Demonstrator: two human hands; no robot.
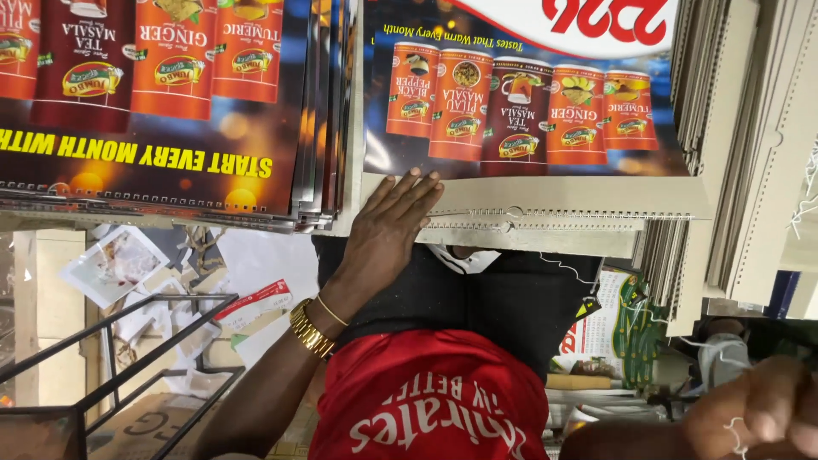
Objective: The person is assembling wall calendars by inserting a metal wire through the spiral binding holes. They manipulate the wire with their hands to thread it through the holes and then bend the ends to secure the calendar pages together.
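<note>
the left hand point(388, 226) is reaching forward from the lower left, wrist wearing a gold watch point(310, 330) and a thin bangle, fingers point(415, 194) lying flat and released, pressing on the near edge of a printed calendar sheet point(520, 94). the sheet is lying on the counter point(699, 200) on top of a grey backing board, showing a row of orange and dark red spice tins on a dark ground; its long axis is running left to right, with a punched strip along the near edge. another stack of calendars point(162, 102) is sitting just beside it on the left. the right hand point(758, 413) is blurring at the lower right, fingers curling around a thin white thread point(734, 433).
</note>
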